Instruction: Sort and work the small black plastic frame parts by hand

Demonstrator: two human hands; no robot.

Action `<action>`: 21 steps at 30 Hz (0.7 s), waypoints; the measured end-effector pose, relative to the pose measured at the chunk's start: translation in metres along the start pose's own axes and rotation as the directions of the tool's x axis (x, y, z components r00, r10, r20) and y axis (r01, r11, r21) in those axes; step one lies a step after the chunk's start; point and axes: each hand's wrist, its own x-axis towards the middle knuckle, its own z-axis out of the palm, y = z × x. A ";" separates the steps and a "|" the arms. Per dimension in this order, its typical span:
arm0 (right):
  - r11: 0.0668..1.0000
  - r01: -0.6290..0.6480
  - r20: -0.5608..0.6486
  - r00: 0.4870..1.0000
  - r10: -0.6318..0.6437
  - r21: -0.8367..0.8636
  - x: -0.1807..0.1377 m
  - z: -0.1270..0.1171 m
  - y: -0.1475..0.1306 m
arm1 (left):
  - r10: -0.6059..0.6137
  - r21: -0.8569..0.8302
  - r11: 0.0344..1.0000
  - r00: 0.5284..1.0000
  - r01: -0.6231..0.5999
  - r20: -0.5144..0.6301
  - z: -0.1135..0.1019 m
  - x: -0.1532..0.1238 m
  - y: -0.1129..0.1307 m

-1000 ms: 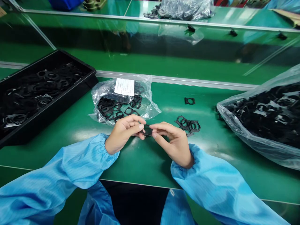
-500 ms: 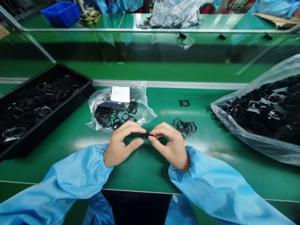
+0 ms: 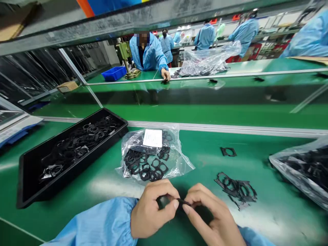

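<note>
Green-topped workbench [image 3: 200, 150] on a busy factory floor: the left hand [image 3: 153, 209] and right hand [image 3: 211, 215] meet near its near edge, fingertips and thumbs pressed together, pinching a small black plastic frame [image 3: 183, 202] seen almost edge-on between them. Just beyond lies a clear plastic bag [image 3: 180, 164] of matching frames. A loose heap of frames [image 3: 237, 190] sits to the right, a lone frame [image 3: 228, 152] farther off, a black tray [image 3: 74, 167] of more to the left, and a co-worker [image 3: 147, 51] in a blue coat stands across the line
</note>
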 end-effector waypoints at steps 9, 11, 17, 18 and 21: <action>0.977 -0.172 0.069 0.984 0.165 0.127 0.004 0.001 0.004 | -0.160 -0.112 0.981 0.987 0.160 0.008 0.001 -0.002 -0.002; 0.942 -0.256 0.067 0.967 0.248 0.214 0.005 0.004 0.004 | -0.226 -0.136 0.965 0.974 0.226 0.016 -0.002 -0.003 0.001; 0.770 -0.413 0.145 0.907 0.395 0.487 0.007 0.013 0.006 | -0.302 -0.221 0.928 0.953 0.302 0.031 -0.010 -0.002 0.002; 0.765 -0.414 0.146 0.906 0.396 0.493 0.007 0.012 0.005 | -0.306 -0.214 0.928 0.951 0.306 0.031 -0.010 -0.002 0.002; 0.819 -0.341 0.100 0.937 0.335 0.461 0.008 0.008 0.002 | -0.273 -0.167 0.947 0.961 0.276 0.037 -0.010 -0.004 0.003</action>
